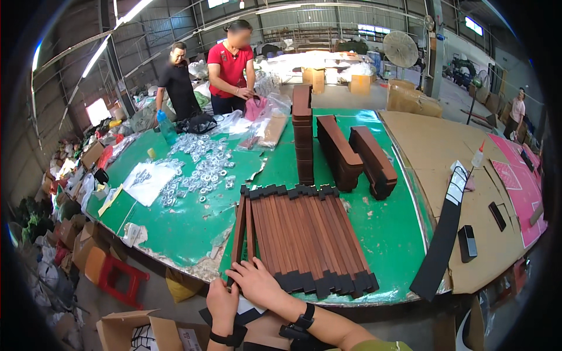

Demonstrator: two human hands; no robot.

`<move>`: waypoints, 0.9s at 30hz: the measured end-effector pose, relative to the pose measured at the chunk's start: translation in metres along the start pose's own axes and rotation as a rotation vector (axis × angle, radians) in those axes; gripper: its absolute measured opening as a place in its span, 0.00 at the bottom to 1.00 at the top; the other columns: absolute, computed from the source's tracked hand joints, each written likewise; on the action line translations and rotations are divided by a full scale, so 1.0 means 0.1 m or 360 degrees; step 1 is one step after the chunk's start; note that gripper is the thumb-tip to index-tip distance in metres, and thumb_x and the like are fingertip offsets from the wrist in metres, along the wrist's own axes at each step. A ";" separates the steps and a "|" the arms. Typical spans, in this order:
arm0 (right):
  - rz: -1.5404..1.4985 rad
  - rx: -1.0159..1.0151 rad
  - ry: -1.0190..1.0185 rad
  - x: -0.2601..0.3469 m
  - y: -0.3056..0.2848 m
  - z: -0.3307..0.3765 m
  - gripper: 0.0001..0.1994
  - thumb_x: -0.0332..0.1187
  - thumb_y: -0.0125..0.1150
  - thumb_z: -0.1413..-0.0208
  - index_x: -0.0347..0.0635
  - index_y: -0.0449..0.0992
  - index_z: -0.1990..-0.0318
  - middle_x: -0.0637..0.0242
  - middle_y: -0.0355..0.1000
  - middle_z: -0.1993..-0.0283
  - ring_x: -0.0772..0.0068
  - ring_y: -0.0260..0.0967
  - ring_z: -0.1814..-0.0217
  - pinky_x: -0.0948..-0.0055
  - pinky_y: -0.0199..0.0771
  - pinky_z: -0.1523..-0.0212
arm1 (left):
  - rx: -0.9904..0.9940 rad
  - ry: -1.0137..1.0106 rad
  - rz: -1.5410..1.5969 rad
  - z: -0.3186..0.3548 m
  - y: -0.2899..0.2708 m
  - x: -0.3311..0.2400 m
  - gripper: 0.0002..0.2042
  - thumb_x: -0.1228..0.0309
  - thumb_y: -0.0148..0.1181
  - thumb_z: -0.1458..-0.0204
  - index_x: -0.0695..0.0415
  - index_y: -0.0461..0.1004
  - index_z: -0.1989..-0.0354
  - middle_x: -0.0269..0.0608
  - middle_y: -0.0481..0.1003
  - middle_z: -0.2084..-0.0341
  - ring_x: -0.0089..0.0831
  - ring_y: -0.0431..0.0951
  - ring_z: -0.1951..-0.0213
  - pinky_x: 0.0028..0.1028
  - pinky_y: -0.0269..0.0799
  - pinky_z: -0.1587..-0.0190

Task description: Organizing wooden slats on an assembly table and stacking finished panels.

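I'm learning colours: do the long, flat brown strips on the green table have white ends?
No, the long, flat brown strips show black ends.

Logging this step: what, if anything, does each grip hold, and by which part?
Left grip and right grip are at the near end of the leftmost brown strip. That end is covered, so whether either holds it cannot be told.
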State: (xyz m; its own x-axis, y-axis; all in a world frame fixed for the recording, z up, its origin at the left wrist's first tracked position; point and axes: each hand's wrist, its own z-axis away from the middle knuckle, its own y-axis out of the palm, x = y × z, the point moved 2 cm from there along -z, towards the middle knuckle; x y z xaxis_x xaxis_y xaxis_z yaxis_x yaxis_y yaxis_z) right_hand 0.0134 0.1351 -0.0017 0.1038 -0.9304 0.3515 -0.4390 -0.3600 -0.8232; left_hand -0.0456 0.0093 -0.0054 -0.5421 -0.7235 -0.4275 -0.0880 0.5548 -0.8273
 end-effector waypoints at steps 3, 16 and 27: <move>0.0014 0.0092 0.0022 0.00 -0.01 0.00 0.23 0.30 0.56 0.45 0.46 0.68 0.40 0.57 0.65 0.38 0.57 0.60 0.34 0.49 0.51 0.32 | 0.0075 -0.0075 0.0080 0.00 -0.02 0.02 0.13 0.66 0.67 0.54 0.60 0.69 0.71 0.46 0.72 0.74 0.46 0.75 0.72 0.40 0.71 0.68; 0.0027 -0.0005 -0.0006 -0.02 -0.05 -0.03 0.21 0.32 0.52 0.43 0.45 0.70 0.41 0.57 0.67 0.39 0.54 0.62 0.36 0.49 0.52 0.32 | 0.0067 0.0062 0.0063 -0.03 -0.02 -0.02 0.11 0.69 0.65 0.53 0.61 0.69 0.72 0.47 0.71 0.74 0.47 0.75 0.71 0.40 0.70 0.69; -0.0022 0.0066 0.0004 -0.01 -0.02 -0.02 0.21 0.32 0.53 0.44 0.43 0.69 0.41 0.55 0.66 0.38 0.55 0.61 0.35 0.48 0.52 0.32 | 0.0042 0.0060 0.0179 0.06 -0.04 0.02 0.12 0.71 0.68 0.56 0.61 0.71 0.69 0.45 0.70 0.77 0.44 0.73 0.73 0.38 0.69 0.69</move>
State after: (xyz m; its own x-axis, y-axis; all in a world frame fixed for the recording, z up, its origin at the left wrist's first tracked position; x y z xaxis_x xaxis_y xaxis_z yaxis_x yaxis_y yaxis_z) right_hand 0.0125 0.1372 -0.0002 0.1072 -0.9251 0.3643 -0.4001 -0.3756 -0.8360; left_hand -0.0409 0.0031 -0.0053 -0.5782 -0.6409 -0.5048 -0.0032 0.6205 -0.7842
